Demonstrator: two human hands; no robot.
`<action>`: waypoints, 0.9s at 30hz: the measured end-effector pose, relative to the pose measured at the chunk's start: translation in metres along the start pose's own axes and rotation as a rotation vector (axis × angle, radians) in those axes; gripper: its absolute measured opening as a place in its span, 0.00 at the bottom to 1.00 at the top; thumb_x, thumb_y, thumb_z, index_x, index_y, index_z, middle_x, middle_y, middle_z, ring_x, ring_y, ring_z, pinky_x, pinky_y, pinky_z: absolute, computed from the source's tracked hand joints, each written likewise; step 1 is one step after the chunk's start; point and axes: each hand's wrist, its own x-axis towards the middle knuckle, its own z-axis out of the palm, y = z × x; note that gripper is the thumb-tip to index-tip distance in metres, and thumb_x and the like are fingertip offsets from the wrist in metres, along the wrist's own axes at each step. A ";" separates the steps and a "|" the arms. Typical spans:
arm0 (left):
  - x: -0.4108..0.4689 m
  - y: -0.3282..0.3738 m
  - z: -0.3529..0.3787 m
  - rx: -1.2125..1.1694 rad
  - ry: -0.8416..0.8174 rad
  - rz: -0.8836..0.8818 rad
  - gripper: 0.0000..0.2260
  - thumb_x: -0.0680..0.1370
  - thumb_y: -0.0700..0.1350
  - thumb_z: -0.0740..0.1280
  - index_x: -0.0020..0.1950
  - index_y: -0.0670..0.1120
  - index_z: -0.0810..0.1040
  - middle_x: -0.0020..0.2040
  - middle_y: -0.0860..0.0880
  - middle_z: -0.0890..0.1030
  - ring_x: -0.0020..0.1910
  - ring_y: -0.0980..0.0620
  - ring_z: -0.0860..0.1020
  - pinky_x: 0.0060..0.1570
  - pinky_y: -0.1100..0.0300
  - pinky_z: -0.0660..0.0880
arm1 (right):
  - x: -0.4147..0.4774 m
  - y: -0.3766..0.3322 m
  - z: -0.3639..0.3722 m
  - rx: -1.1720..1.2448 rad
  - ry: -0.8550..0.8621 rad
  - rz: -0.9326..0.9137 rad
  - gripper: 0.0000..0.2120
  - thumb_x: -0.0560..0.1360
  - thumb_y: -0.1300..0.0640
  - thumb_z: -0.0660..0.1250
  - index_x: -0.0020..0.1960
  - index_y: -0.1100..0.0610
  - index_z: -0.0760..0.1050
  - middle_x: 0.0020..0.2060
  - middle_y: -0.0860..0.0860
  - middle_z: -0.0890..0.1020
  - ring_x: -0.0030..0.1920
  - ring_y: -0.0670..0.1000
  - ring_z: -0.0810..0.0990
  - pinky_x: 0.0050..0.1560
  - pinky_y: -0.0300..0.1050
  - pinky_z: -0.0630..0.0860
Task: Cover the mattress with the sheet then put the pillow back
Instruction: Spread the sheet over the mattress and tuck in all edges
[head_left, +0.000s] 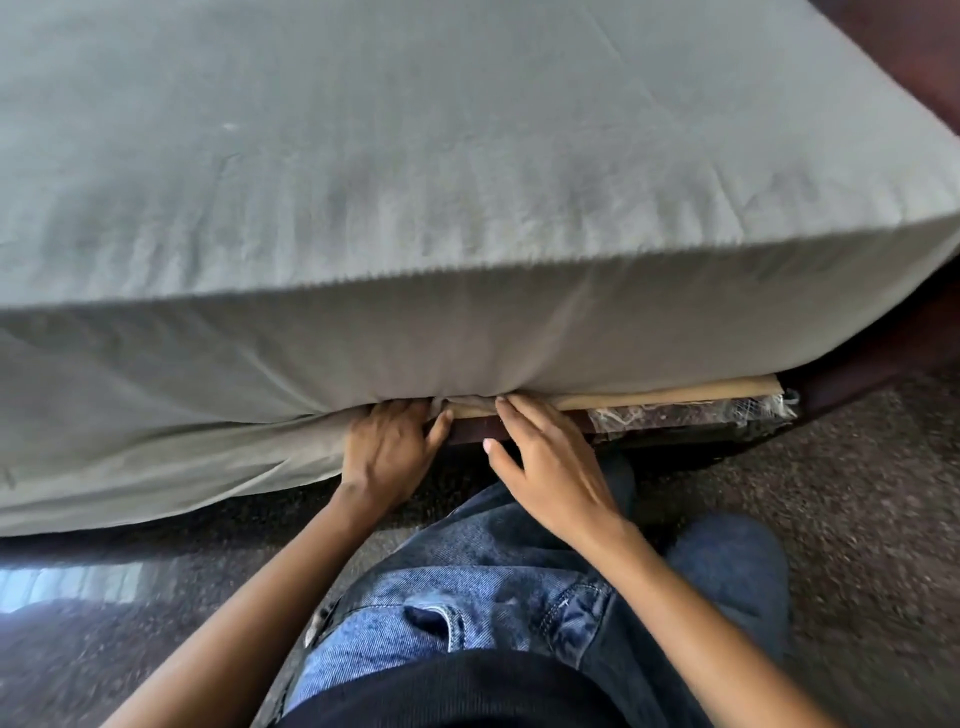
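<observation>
A pale grey-green sheet (415, 182) lies over the top and near side of the mattress. Left of my hands its lower edge hangs loose below the bed; to the right it disappears under the mattress, where a tan strip of the mattress base (675, 395) shows. My left hand (389, 447) is at the mattress's bottom edge with its fingertips hidden under the sheet's fold. My right hand (550, 467) lies beside it with straight fingers, the tips touching the bunched sheet at that same edge. No pillow is in view.
A dark wooden bed frame (841, 384) runs under the mattress, with clear plastic wrap (691, 410) on its rail. Brown speckled carpet (857, 493) covers the floor. My knees in blue jeans (493, 587) are close to the bed.
</observation>
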 end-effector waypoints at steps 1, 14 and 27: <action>-0.002 -0.003 0.002 0.014 0.003 0.019 0.28 0.76 0.61 0.47 0.48 0.44 0.81 0.41 0.40 0.83 0.41 0.40 0.81 0.39 0.52 0.76 | 0.004 -0.001 0.004 -0.002 -0.029 -0.002 0.30 0.75 0.44 0.51 0.64 0.64 0.75 0.61 0.57 0.78 0.62 0.56 0.76 0.66 0.49 0.70; -0.073 -0.024 -0.012 -0.237 0.251 0.309 0.14 0.76 0.46 0.58 0.55 0.46 0.81 0.59 0.50 0.80 0.55 0.50 0.79 0.53 0.58 0.73 | 0.041 -0.037 0.046 -0.362 -0.178 0.160 0.46 0.64 0.27 0.62 0.71 0.56 0.63 0.68 0.64 0.68 0.70 0.66 0.60 0.69 0.72 0.45; -0.051 -0.074 0.007 -0.109 0.186 0.113 0.20 0.78 0.51 0.55 0.63 0.44 0.77 0.61 0.47 0.79 0.59 0.48 0.78 0.64 0.55 0.65 | 0.001 -0.026 -0.007 -0.051 -0.511 0.136 0.38 0.77 0.41 0.60 0.77 0.47 0.40 0.77 0.51 0.39 0.76 0.51 0.36 0.74 0.50 0.37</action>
